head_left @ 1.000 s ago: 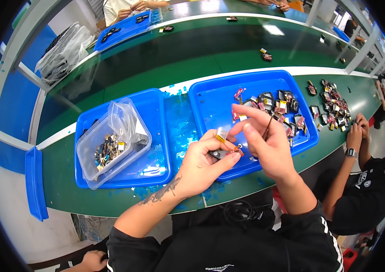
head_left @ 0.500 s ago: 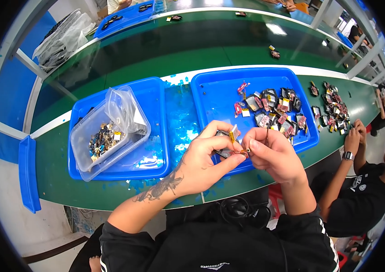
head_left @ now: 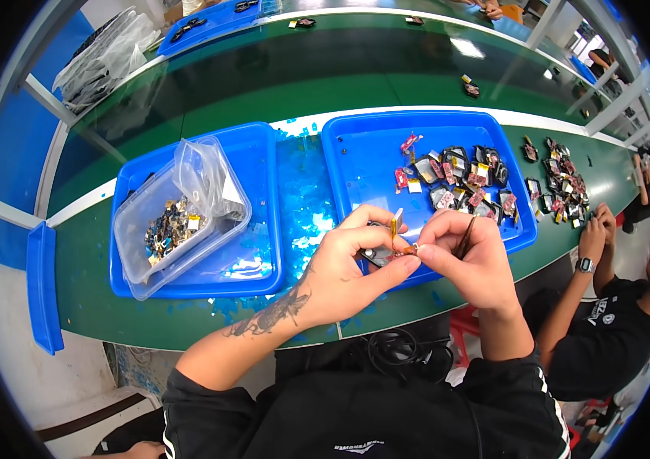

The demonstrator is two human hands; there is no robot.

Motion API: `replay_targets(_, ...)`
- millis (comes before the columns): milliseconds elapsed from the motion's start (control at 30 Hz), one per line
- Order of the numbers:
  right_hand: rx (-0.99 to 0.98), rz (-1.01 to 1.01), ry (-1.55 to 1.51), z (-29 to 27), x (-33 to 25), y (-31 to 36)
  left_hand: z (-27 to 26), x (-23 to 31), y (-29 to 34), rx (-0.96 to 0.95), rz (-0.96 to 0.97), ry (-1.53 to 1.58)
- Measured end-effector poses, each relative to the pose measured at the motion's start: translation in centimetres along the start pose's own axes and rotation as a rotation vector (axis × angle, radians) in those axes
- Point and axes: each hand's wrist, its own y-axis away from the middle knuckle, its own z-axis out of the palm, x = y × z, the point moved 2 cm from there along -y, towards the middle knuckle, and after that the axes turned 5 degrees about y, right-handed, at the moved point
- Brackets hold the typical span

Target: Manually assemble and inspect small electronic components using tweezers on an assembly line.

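Over the near edge of the right blue tray (head_left: 355, 191), my left hand (head_left: 344, 268) is closed round a small electronic unit with a black casing (head_left: 375, 257). A small yellow-edged battery (head_left: 397, 222) stands up from it between my fingers. My right hand (head_left: 474, 264) meets the left at the unit, thumb and forefinger pinching a tiny part (head_left: 414, 249) too small to name. A dark thin tool, probably tweezers (head_left: 465, 237), also rests in the right hand, sticking up between its fingers. Several similar opened units (head_left: 455, 164) with reddish boards lie in the tray.
On the left, another blue tray (head_left: 273, 199) bears a clear plastic tub (head_left: 130, 252) of small parts. More opened units (head_left: 566, 180) are heaped right of the trays. A green conveyor (head_left: 302, 76) runs beyond. A co-worker's hands (head_left: 600, 222) are at the right.
My right fingers have shifted slightly and the dark tool shows more clearly, tilted. Both hands stay together at the unit. The view has shifted a little.
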Motion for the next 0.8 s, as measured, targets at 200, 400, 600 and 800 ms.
replay_targets(200, 0.080, -0.095, 0.098, 0.7, 0.2, 0.1, 0.0, 0.1, 0.1, 0.013, -0.003, -0.039)
replay_targets(400, 0.231, -0.203, 0.264, 1.2, 0.4, 0.4, 0.0, 0.3, 0.1, 0.063, -0.063, -0.028)
replay_targets(600, 0.256, -0.290, 0.326, 1.4, -0.1, 0.2, 0.0, -0.1, 0.2, 0.065, -0.118, 0.120)
replay_targets(800, 0.213, -0.414, 0.485, 1.2, -1.3, 0.5, 0.2, -0.1, 0.2, 0.048, -0.096, 0.185)
